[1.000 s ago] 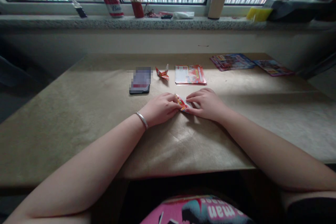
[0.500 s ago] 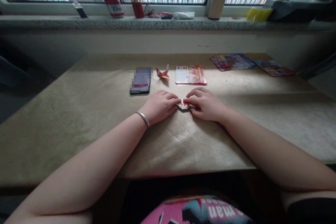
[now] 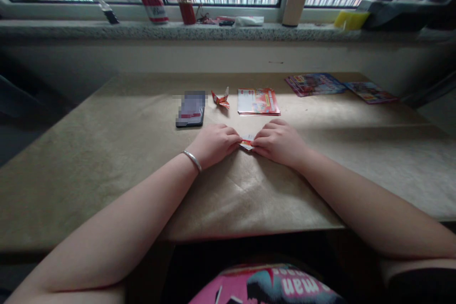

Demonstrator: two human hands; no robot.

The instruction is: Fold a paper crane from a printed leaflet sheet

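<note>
In the head view, a small folded paper piece (image 3: 247, 142) printed in red and white was pinched just above the centre of the frame, pressed flat on a tan table (image 3: 107, 161) between the left hand (image 3: 213, 145) and the right hand (image 3: 280, 142). Both hands were curled narrow, fingertips closed on the paper's two ends, so most of it was hidden. The paper was judged light, thin and easily creased or torn, best held at its edges with fingertips. Its long axis appeared to run left to right across the frame, between the hands; which way it pointed could not be told. A silver bangle (image 3: 192, 160) was worn on the left wrist. Above the hands, a dark phone (image 3: 191, 109), a small folded paper figure (image 3: 221, 98) and a stack of printed sheets (image 3: 258, 101) lay in a row. Further leaflets (image 3: 315, 83) were seen at upper right, and a red can (image 3: 153, 4) on the windowsill at upper left.
</note>
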